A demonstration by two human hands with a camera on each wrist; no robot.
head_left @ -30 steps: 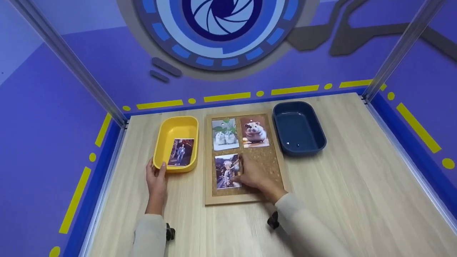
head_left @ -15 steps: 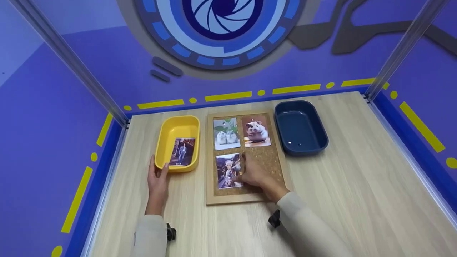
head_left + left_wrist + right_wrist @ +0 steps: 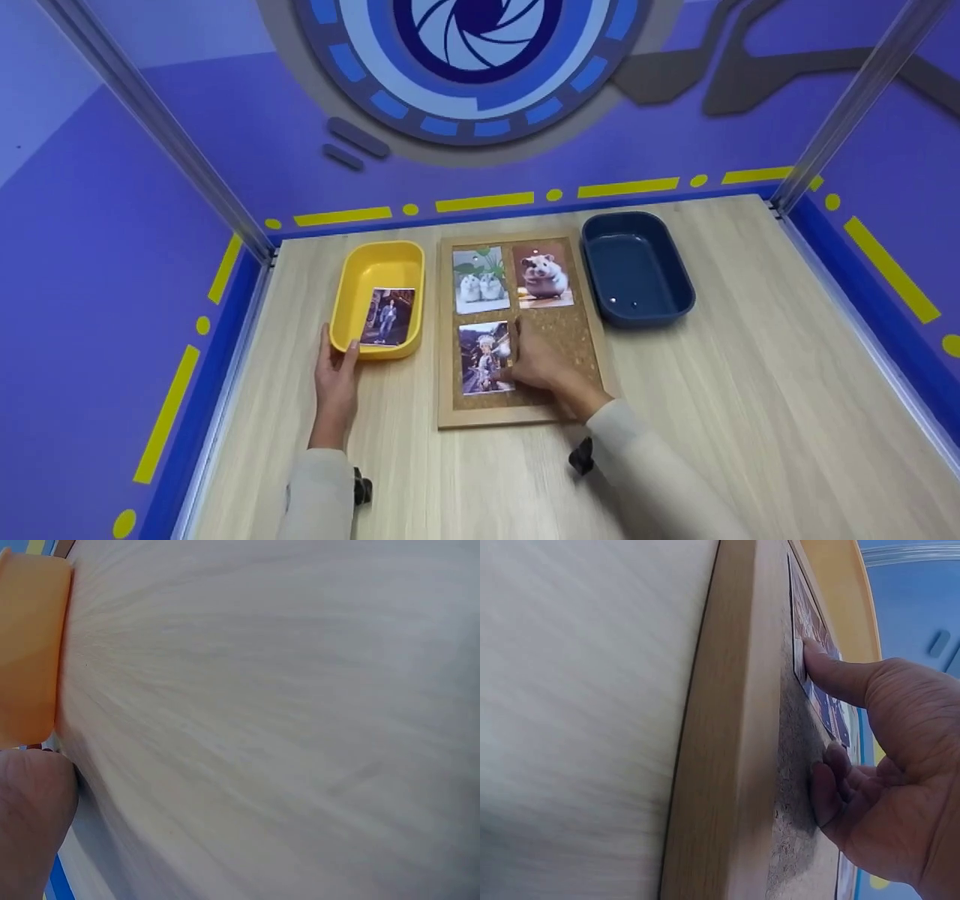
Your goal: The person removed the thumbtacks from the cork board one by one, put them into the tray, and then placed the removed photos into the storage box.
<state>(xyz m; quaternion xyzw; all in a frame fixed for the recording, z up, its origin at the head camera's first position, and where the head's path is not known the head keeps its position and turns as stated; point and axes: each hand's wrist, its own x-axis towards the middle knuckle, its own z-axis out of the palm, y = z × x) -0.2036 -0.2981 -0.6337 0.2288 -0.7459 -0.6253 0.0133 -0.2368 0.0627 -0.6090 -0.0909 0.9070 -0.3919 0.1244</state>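
My left hand [image 3: 335, 382] holds the near left corner of a yellow tray [image 3: 415, 300], thumb by the near rim and fingers along the side. Inside lies a photo of a person in blue [image 3: 388, 318]. In the middle is a wood-framed corkboard [image 3: 570, 337]. My right hand [image 3: 547, 367] rests over its lower part, holding the right side of a photo of a person in a white headdress [image 3: 484, 352]. In the right wrist view the thumb presses on this photo [image 3: 814, 622], while other fingers curl close to the cork. Any pin in this photo cannot be made out.
Two hamster pictures fill the board's upper half: a pair by a plant [image 3: 480, 289] and a single hamster [image 3: 545, 281]. A dark blue tray [image 3: 637, 262] with two small shiny pins stands right of the board. Patterned walls enclose the wooden table [image 3: 750, 375].
The whole scene shifts slightly right in the head view. Both hands keep their places on the tray and the photo.
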